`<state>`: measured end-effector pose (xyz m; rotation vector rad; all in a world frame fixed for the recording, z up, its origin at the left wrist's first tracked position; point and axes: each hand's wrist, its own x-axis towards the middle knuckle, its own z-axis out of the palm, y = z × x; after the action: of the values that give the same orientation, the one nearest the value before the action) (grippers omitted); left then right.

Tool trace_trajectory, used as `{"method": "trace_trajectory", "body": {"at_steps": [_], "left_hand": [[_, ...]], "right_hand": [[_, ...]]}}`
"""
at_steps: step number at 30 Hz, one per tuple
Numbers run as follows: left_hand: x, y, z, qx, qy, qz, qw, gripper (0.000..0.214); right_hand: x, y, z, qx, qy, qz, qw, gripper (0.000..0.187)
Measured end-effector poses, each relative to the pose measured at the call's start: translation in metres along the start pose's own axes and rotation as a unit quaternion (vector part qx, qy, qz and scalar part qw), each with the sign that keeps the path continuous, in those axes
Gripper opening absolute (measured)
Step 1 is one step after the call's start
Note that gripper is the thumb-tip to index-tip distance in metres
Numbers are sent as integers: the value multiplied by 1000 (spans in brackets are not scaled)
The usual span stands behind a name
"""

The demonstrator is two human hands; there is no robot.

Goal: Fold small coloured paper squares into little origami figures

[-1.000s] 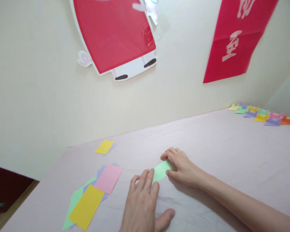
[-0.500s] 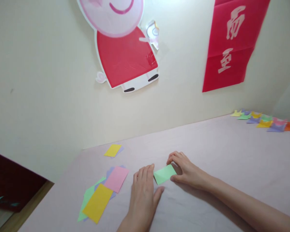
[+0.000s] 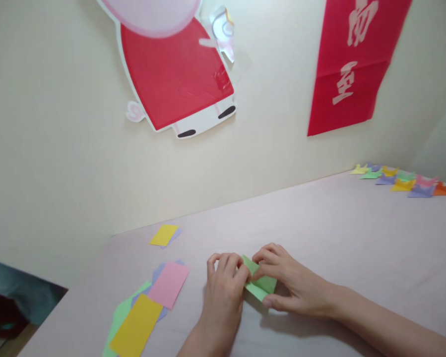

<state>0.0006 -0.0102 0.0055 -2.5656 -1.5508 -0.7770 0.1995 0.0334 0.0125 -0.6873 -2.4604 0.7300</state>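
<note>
Between my two hands is a piece of green paper (image 3: 266, 283), creased and partly opened out, tilted up off the pale cloth-covered surface (image 3: 304, 223). My left hand (image 3: 224, 282) pinches its left end, with the fingers curled. On its right side, my right hand (image 3: 291, 280) grips the paper between thumb and fingers. The fingers cover part of the paper's edges. Left of my left hand lie overlapping sheets: a pink one (image 3: 170, 284), a yellow one (image 3: 137, 325) and a green one (image 3: 120, 310), with purple showing beneath.
A smaller yellow sheet (image 3: 163, 234) lies over purple paper near the wall (image 3: 59, 148). Several folded paper shapes (image 3: 403, 185) stand in rows at the far right. A cartoon cutout (image 3: 174, 74) and a red banner (image 3: 356, 74) hang on the wall.
The green paper lay as a flat folded rectangle; now it is opened along a crease and tilted. My left hand has closed from flat fingers into a pinch on it. The view has shifted slightly.
</note>
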Motion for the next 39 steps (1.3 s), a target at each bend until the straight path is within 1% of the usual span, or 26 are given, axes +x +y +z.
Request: {"method": "trace_trajectory", "body": {"at_steps": [3, 5, 8, 9, 10, 11, 13, 15, 18, 20, 22, 25, 26, 27, 28, 30, 32, 33, 34, 35, 37, 39], "left_hand": [[-2, -5, 1, -3, 11, 21, 1000, 22], [-3, -7, 1, -8, -5, 21, 1000, 25], [-4, -9, 2, -33, -24, 25, 999, 25], [-4, -9, 3, -43, -22, 34, 998, 24], [-4, -9, 5, -53, -18, 46, 997, 24], [-3, -9, 7, -61, -17, 61, 996, 24], [-1, -8, 11, -69, -20, 91, 993, 25], [0, -7, 13, -64, -18, 102, 993, 24], [-3, -4, 10, -46, -21, 73, 996, 24], [-9, -3, 4, -47, -35, 53, 997, 28], [-18, -4, 0, -57, -42, 55, 996, 32], [-31, -4, -1, -57, -7, 83, 995, 37], [-34, -5, -1, -55, 10, 95, 994, 37], [-38, -5, -1, -47, 9, 90, 995, 41], [-41, -4, 0, -31, -10, 83, 996, 46], [-46, -4, 2, 24, -25, 58, 998, 59], [-51, -4, 4, 98, 0, 47, 994, 61], [-53, -5, 6, 129, 16, 61, 990, 56], [-54, -5, 8, 152, 28, 90, 984, 49], [-55, -6, 11, 168, 38, 124, 977, 42], [-57, -7, 16, 189, 51, 184, 963, 36], [-59, -7, 21, 208, 57, 198, 956, 33]], "right_hand": [[-4, -2, -7, -50, -13, 5, 999, 32], [-8, -3, -14, -75, -16, 6, 997, 39], [-14, -1, -21, -84, -36, -17, 996, 62], [-14, 0, -22, -86, -42, -28, 995, 65], [-15, 2, -23, -91, -44, -38, 994, 64], [-15, 3, -23, -97, -47, -47, 993, 58], [-14, 6, -21, -111, -49, -67, 990, 42], [-13, 9, -19, -124, -47, -81, 988, 30], [-14, 8, -17, -126, -53, -81, 987, 31], [-16, 5, -15, -108, -62, -70, 990, 32], [-19, 1, -13, -88, -66, -64, 992, 29], [-19, -2, -9, -89, -71, -62, 992, 19], [-18, -2, -8, -88, -68, -56, 992, 18], [-16, -2, -6, -79, -62, -44, 994, 20], [-13, -1, -5, -61, -53, -26, 996, 23], [-5, -1, -2, -19, -31, 30, 999, 26], [2, -1, 2, 12, -12, 97, 995, 24], [6, -2, 4, 19, -2, 127, 992, 20], [8, -2, 5, 26, 9, 152, 988, 16], [10, -2, 7, 33, 18, 170, 985, 13], [13, -1, 10, 43, 29, 190, 980, 14], [13, 1, 13, 54, 30, 197, 978, 15]]}}
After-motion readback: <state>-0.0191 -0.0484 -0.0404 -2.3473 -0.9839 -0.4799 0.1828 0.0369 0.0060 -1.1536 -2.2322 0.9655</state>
